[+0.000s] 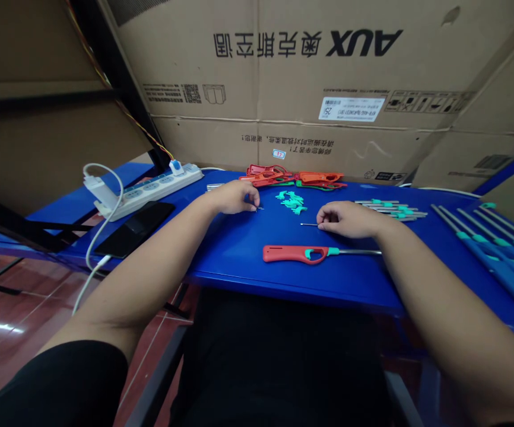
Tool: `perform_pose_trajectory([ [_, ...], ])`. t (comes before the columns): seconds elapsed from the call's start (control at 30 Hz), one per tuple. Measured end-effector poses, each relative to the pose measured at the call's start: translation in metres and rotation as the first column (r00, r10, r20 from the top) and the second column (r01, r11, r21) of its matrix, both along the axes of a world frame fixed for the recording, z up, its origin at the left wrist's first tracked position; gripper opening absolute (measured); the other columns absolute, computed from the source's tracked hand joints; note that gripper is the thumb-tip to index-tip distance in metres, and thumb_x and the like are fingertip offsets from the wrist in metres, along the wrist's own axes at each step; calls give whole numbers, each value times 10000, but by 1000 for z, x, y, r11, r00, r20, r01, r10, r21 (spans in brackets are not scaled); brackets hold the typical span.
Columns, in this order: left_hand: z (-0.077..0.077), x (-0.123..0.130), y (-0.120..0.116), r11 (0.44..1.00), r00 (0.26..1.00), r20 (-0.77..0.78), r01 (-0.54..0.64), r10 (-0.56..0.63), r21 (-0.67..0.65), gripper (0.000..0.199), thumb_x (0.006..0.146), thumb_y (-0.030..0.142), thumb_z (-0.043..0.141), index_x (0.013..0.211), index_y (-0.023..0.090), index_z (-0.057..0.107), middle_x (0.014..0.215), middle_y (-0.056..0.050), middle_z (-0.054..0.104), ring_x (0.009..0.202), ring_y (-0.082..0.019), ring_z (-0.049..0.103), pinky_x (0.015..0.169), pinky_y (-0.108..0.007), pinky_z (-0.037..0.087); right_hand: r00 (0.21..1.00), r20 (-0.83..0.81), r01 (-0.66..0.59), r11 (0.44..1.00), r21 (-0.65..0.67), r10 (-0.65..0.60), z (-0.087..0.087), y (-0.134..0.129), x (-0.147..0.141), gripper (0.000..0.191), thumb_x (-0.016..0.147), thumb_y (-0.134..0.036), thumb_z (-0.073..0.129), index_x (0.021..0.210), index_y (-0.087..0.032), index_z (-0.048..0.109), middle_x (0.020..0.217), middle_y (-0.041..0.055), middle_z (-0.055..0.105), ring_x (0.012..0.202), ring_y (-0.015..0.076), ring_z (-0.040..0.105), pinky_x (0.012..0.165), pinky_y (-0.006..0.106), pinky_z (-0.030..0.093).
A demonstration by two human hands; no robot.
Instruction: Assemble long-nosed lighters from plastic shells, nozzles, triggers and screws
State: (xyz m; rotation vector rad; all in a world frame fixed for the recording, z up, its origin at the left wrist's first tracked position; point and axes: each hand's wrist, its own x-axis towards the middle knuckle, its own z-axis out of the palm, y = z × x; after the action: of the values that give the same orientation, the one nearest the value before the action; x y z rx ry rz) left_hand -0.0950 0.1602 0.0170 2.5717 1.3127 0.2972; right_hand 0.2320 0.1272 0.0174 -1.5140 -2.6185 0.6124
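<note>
My left hand [238, 197] is near the back of the blue table, its fingers pinched together beside tiny metal pieces [260, 208]; what they hold, if anything, is too small to tell. My right hand [343, 219] is closed on a thin metal screwdriver-like rod [309, 225] that points left. Between the hands lies a pile of small mint-green plastic pieces [291, 201]. Nearer the front edge, a red lighter [284, 254] with a mint-green trigger and long metal tube lies flat. Behind the hands are red and orange lighter shells [268, 175].
Metal tubes with green collars [393, 209] lie right of my right hand, and several blue lighters [501, 258] at the far right. A power strip [150, 191] and black phone [135, 229] with a white cable are left. Cardboard [284, 77] stands behind the table [234, 261].
</note>
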Motion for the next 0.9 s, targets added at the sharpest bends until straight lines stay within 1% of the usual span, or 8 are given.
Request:
perform_pose_trajectory([
  [0.2, -5, 0, 3, 997, 997, -8, 74, -74, -9, 132, 793, 226, 689, 907, 189, 745, 962, -42, 669, 834, -151, 597, 804, -259, 433, 1000, -8, -25, 1000, 19, 25, 0, -1, -1, 146, 806, -324, 626, 888, -205, 647, 838, 42, 684, 715, 169, 586, 650, 287, 443],
  [0.4, -9, 4, 4, 997, 997, 31, 77, -76, -11, 55, 774, 172, 659, 786, 174, 713, 919, -58, 652, 905, -191, 581, 886, -303, 422, 999, -26, -38, 998, 45, 39, -3, 0, 3, 157, 798, -337, 654, 890, -210, 660, 828, 32, 698, 700, 164, 608, 632, 277, 454],
  [0.5, -7, 6, 2, 997, 994, 91, 68, -65, -37, 29, 744, 158, 659, 730, 172, 680, 882, -52, 646, 911, -198, 566, 910, -316, 405, 997, -45, -57, 994, 89, 61, -4, 1, 5, 172, 791, -360, 677, 875, -211, 681, 801, 30, 702, 670, 170, 615, 602, 283, 455],
  [0.57, -4, 9, -2, 996, 987, 156, 58, -47, -65, 25, 752, 182, 655, 731, 169, 656, 869, -47, 637, 888, -193, 558, 888, -314, 405, 994, -72, -63, 984, 169, 76, -2, 0, 3, 197, 798, -389, 685, 877, -209, 696, 826, 44, 709, 696, 190, 622, 625, 307, 466],
  [0.63, -1, 15, -8, 993, 971, 239, 48, -20, -111, 72, 800, 237, 628, 781, 168, 637, 853, -36, 625, 826, -177, 550, 819, -302, 415, 988, -126, -44, 955, 294, 84, 1, -4, -6, 226, 839, -398, 658, 940, -201, 704, 922, 75, 718, 791, 219, 635, 716, 347, 484],
  [0.73, 0, 30, -18, 978, 926, 377, 55, 26, -202, 163, 890, 326, 554, 862, 172, 598, 805, -15, 591, 722, -148, 518, 706, -277, 407, 968, -217, -13, 892, 453, 124, 3, -14, -29, 280, 914, -385, 591, 1100, -200, 687, 1076, 97, 708, 954, 236, 636, 876, 383, 474],
  [0.8, 0, 40, -24, 961, 885, 461, 75, 59, -268, 197, 919, 356, 529, 876, 170, 581, 789, -9, 574, 688, -133, 498, 667, -263, 397, 952, -244, -28, 843, 537, 186, 2, -20, -47, 309, 924, -391, 596, 1154, -204, 682, 1099, 95, 706, 993, 239, 636, 901, 380, 471],
  [0.9, -1, 52, -32, 925, 816, 565, 117, 118, -362, 231, 946, 380, 507, 925, 163, 583, 817, -25, 586, 674, -119, 506, 639, -255, 408, 923, -242, -60, 733, 678, 300, -2, -28, -66, 263, 921, -339, 615, 1121, -190, 698, 1032, 94, 727, 958, 245, 651, 859, 376, 490],
])
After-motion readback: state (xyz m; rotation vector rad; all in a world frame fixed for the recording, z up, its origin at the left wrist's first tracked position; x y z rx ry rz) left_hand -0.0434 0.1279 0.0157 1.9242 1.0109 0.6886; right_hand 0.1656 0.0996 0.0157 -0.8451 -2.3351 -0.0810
